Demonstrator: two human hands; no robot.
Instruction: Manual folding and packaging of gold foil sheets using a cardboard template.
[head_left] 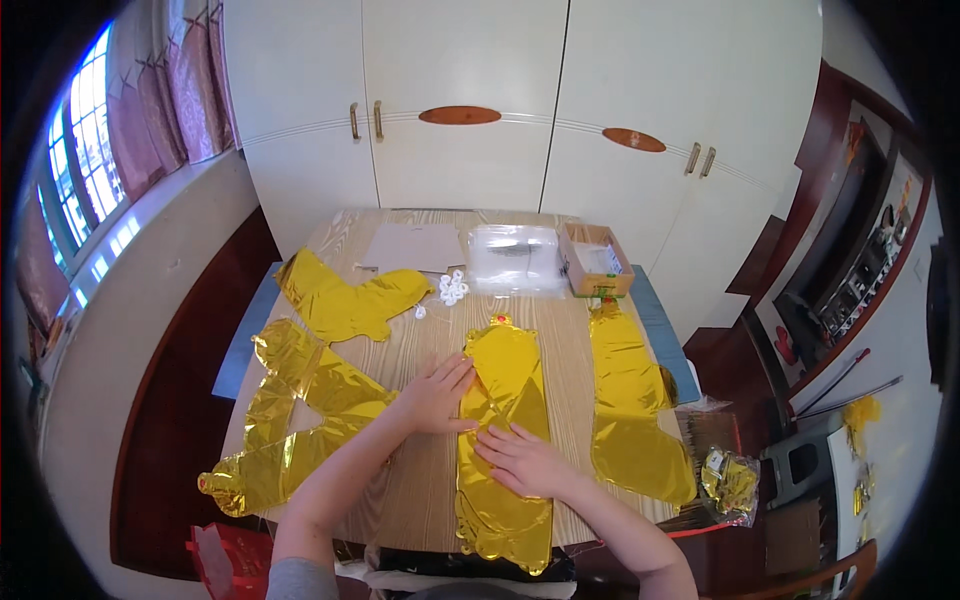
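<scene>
A folded gold foil balloon (512,375) lies lengthwise down the middle of the table, with a small red spot at its far tip. My left hand (440,393) rests at its left edge, fingers stretched out and the fingertips on the foil. Lower down, my right hand (522,462) lies flat on the foil with its fingers apart. Left of my arms is a flat gold foil balloon (335,385) with an opening in its middle, partly covered by my left forearm. Another gold foil balloon (350,300) is spread beyond it, and a long one (630,415) lies at the right.
On the table's far side are a grey sheet (412,247), small white rolls (453,288), clear plastic bags (515,258) and an open cardboard box (597,262). A clear bag with folded gold foil (730,480) sits off the right edge. A red bag (228,562) is at lower left.
</scene>
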